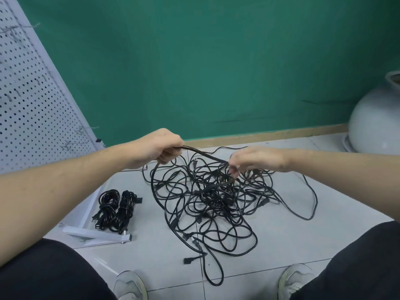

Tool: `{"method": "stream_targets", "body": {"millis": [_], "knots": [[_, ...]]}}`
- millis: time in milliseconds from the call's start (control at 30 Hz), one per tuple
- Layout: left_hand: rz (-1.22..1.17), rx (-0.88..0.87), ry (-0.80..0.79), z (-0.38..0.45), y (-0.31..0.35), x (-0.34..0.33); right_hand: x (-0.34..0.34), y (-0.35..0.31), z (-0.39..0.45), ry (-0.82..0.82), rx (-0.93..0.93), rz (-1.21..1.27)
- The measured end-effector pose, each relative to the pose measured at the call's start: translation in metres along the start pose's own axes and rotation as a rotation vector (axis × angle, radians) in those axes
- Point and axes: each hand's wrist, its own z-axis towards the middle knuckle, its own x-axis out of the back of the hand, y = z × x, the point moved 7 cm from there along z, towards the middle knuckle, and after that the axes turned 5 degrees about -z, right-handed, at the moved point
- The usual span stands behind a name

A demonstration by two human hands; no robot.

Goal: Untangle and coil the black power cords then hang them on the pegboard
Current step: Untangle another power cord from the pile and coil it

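The cords (207,198) I'm working through are smooth, faintly glossy black rubber or plastic. Under them the floor (151,263) is pale glossy tile. The pegboard (32,100) looks like matt white painted metal, the wall (194,61) matt green, and the jar (376,118) glazed.

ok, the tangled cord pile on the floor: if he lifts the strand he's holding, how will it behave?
Probably floppy: the strand sags between the left hand and right hand. The tangled pile looks heavily interlooped, so neighbouring loops would likely drag up with it rather than slip free. The plug ends may snag on crossings.
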Motion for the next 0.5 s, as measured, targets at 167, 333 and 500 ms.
{"method": "stream_targets", "body": {"millis": [167,333,500], "knots": [[0.148,0.149,-0.005,-0.009,-0.036,0.018,0.021,-0.005,0.003,0.129,0.039,0.256],[0.157,0.267,-0.052,-0.016,-0.057,0.012,0.023,-0.035,0.002,0.222,0.064,0.074],[-0.075,0.302,-0.065,0.000,-0.042,-0.016,0.013,-0.069,0.001,0.265,0.129,-0.213]]}}
